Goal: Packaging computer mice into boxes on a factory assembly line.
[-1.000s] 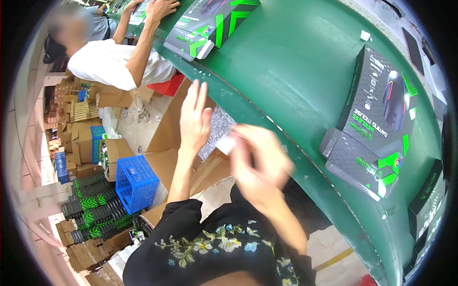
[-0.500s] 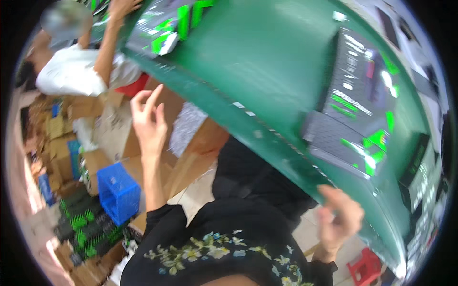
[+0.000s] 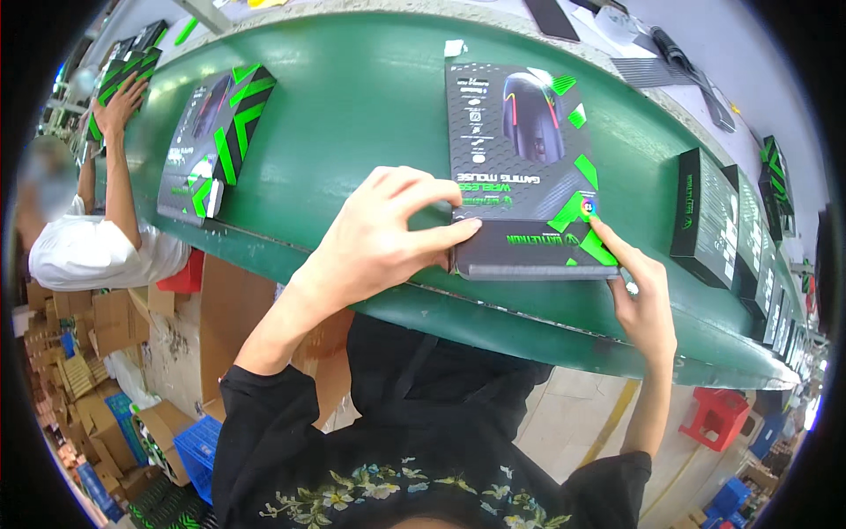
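A black and green computer mouse box (image 3: 515, 159) lies on the green work surface (image 3: 352, 115) in front of me, with a mouse pictured on its top. A dark panel runs along its near end; whether that end is closed I cannot tell. My left hand (image 3: 388, 229) is closed at the box's near left edge, thumb on top and the other fingers curled by the side. At the near right corner my right hand (image 3: 645, 295) grips the box, index finger on top and thumb low against the edge.
A similar box (image 3: 216, 145) lies to the left, near a co-worker's hand (image 3: 119, 106). Several dark boxes (image 3: 705, 216) line up at the right. A red stool (image 3: 716, 419) stands below the right end; cartons (image 3: 123, 317) and a blue crate (image 3: 198, 450) are at lower left.
Both hands, which were apart from the box, have come up onto it. My view has turned, so the box now appears nearer the middle and straighter.
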The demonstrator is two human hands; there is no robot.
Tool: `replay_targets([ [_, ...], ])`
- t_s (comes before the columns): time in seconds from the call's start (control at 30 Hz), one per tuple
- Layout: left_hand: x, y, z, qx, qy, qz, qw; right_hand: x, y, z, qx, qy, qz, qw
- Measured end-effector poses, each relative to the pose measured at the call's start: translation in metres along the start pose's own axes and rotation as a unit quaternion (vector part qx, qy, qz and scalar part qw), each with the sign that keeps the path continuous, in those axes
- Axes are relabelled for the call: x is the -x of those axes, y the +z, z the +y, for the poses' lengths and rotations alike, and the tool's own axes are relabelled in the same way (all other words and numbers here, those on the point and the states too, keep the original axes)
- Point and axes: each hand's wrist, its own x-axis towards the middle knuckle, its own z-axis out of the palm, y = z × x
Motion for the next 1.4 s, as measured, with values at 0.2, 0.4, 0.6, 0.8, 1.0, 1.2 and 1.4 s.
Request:
replay_targets([
  [0.2, -0.017, -0.026, -0.027, 0.392, 0.005, 0.197, 0.899, -0.050, -0.047, -0.017, -0.179, -0.070, -0.056, 0.980],
  [0.4, -0.030, -0.051, 0.005, 0.550, -0.141, 0.357, 0.742, -0.095, -0.010, -0.024, -0.503, -0.092, 0.051, 0.858],
  [0.6, -0.017, -0.050, 0.000, 0.549, -0.130, 0.357, 0.745, -0.094, 0.026, -0.023, -0.666, -0.045, -0.013, 0.744],
  [0.8, -0.009, -0.041, -0.017, 0.571, -0.089, 0.343, 0.740, -0.103, 0.021, -0.039, -0.678, -0.107, -0.031, 0.727],
  [1.0, -0.005, -0.030, -0.030, 0.549, 0.008, 0.331, 0.768, -0.111, 0.013, -0.027, -0.620, -0.208, -0.078, 0.752],
  [1.2, -0.004, -0.029, -0.022, 0.480, 0.003, 0.273, 0.834, -0.091, -0.031, -0.015, -0.378, -0.185, -0.058, 0.905],
  [1.4, -0.004, -0.042, -0.013, 0.358, -0.004, 0.271, 0.894, -0.086, -0.034, -0.040, -0.181, -0.221, -0.010, 0.958],
])
